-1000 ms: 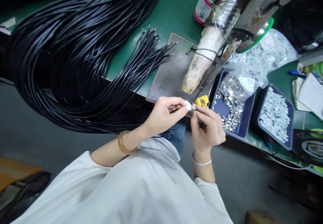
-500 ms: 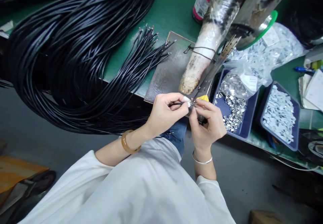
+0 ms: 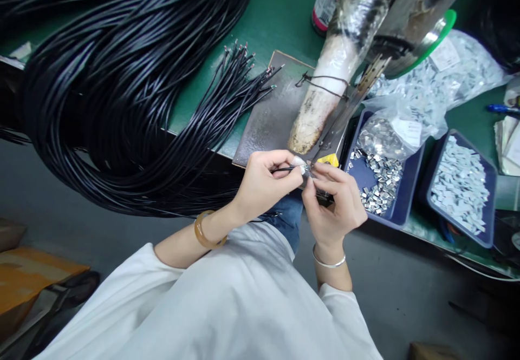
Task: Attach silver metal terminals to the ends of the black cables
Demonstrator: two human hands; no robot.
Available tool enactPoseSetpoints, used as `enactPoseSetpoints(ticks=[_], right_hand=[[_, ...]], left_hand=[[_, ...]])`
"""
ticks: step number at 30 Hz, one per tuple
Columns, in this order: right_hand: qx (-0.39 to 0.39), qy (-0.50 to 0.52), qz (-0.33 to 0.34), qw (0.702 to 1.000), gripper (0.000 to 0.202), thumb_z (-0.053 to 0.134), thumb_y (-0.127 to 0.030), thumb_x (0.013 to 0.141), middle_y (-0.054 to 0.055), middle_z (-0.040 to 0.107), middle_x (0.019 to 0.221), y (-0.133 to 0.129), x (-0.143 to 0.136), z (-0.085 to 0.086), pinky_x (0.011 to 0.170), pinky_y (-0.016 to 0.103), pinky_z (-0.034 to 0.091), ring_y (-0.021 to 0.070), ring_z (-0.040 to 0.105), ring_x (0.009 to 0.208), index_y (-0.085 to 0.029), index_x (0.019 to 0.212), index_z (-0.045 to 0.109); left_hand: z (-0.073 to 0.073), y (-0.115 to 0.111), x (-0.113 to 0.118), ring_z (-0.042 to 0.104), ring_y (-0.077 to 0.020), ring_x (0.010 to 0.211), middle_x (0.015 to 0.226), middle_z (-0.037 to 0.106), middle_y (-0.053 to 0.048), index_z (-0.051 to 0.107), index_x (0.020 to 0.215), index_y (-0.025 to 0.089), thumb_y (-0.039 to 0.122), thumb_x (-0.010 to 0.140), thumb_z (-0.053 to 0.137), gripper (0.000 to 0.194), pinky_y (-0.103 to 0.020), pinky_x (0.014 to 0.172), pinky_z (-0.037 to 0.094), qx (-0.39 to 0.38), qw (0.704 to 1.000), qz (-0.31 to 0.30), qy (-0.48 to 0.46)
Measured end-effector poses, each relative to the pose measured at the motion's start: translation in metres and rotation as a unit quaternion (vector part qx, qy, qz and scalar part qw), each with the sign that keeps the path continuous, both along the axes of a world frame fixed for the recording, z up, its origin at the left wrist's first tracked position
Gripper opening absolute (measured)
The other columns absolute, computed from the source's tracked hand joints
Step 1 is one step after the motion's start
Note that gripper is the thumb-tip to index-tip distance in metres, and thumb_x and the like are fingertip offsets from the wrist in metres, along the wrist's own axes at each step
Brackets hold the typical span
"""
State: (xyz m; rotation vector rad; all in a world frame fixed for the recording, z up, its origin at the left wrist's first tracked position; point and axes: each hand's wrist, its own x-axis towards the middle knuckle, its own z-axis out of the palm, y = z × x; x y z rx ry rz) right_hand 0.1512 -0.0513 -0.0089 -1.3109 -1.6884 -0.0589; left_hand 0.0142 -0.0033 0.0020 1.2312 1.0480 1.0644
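Between thumb and fingers, my left hand [image 3: 266,181] pinches a thin black cable [image 3: 284,169] near its end. A whitish covering shows on one of that hand's fingertips. My right hand [image 3: 337,197] meets it from the right, its thumb and fingers closed at the cable's end on something too small to make out. Both hands are at the edge of a dark metal plate [image 3: 268,116], just below the dirty white tip of a wrapped machine part [image 3: 314,111]. A yellow piece [image 3: 328,159] lies right behind my right fingers.
A large bundle of black cables [image 3: 122,78] covers the left of the green table [image 3: 280,2]. To the right are a blue tray of metal clips [image 3: 400,208], a tray of pale pieces [image 3: 459,187], plastic bags [image 3: 450,73] and a bottle [image 3: 325,5].
The view has shifted slightly, so the trays on the right appear farther right. My right hand has moved slightly; my left hand keeps its pinch on the cable.
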Motion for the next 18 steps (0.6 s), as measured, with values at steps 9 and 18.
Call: enactPoseSetpoints(ticks=[9,18], right_hand=[[0.007,0.003,-0.009,1.000,0.019,0.071,-0.008,0.081,0.005,0.076,0.104,0.0003,0.0009,0.0008,0.081,0.033,0.065,0.0167,0.074,0.095,-0.021,0.093,0.064],[0.012,-0.007,0.002,1.000,0.022,0.072,-0.006,0.080,0.005,0.076,0.104,-0.0016,0.0014,-0.0009,0.081,0.032,0.064,0.0162,0.074,0.093,-0.021,0.093,0.063]], left_hand=[[0.0011,-0.0010,0.0017,0.038,-0.0059,0.050,0.053,0.049,0.003,0.067,0.068,0.013,0.017,0.075,0.066,0.008,-0.020,0.048,0.031,-0.014,1.000,-0.004,-0.011],[-0.0029,-0.0018,-0.0020,0.037,-0.0057,0.050,0.054,0.048,0.003,0.066,0.066,0.013,0.017,0.078,0.064,0.013,-0.019,0.048,0.029,0.005,1.000,-0.025,0.000]])
